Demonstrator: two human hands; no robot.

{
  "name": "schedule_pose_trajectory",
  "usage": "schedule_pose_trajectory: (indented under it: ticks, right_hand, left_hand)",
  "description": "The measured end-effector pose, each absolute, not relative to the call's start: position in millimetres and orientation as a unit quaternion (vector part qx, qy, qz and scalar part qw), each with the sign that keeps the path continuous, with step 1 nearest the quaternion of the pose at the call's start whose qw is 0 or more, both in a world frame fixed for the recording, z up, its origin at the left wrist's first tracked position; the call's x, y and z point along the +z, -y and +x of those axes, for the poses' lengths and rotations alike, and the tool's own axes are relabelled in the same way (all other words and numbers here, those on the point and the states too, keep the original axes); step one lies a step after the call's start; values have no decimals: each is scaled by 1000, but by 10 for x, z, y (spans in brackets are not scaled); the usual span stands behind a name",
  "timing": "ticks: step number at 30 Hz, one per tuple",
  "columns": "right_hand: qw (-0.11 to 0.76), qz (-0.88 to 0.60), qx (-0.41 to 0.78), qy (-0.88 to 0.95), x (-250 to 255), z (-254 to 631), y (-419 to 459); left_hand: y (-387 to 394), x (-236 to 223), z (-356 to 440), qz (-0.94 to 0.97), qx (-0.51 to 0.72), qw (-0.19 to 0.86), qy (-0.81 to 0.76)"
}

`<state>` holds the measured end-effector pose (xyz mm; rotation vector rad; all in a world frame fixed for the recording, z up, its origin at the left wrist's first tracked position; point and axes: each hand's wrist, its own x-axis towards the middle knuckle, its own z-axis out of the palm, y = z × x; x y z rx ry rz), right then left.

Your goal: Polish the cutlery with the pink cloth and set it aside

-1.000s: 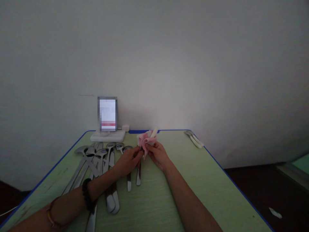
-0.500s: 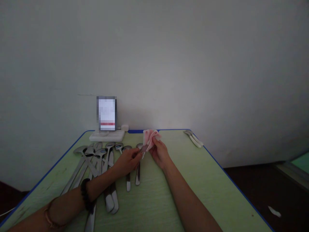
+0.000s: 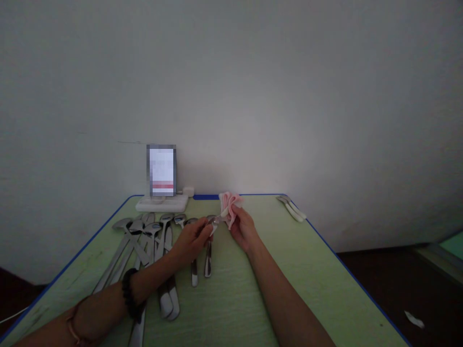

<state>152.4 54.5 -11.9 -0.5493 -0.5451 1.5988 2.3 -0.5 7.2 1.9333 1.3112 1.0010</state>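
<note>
Over the middle of the table, my left hand (image 3: 195,237) pinches the metal end of a small piece of cutlery (image 3: 216,221). Its pale handle runs toward a folded pink and white cloth (image 3: 231,208); my fingers hide too much to tell a fork from a spoon. My right hand (image 3: 244,228) is closed on the cloth, which wraps around the handle end. Beneath and beside my left hand lie two small metal spoons, one with its handle (image 3: 208,260) toward me. Left of them is a pile of large metal serving spoons and ladles (image 3: 135,236), partly covered by my left forearm.
Two pieces of white-handled cutlery (image 3: 293,210) lie at the table's far right edge. At the back left, a lit, blurred screen (image 3: 162,171) stands on a white base (image 3: 162,204). A wall rises behind the blue-edged green table (image 3: 224,308).
The cutlery has turned between my hands: its pale handle now shows at the cloth, its metal end at my left fingers. The cloth and right hand have shifted slightly right.
</note>
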Motion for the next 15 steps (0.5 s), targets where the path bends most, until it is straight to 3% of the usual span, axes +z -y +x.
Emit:
schedule_pose_trajectory:
  ticks: [10, 15]
  right_hand:
    - [587, -246, 721, 274, -71, 1517, -544]
    - [574, -239, 726, 295, -45, 1497, -508]
  left_hand:
    - [-72, 30, 60, 578, 466, 465, -482]
    - [-98, 14, 68, 603, 438, 454, -489]
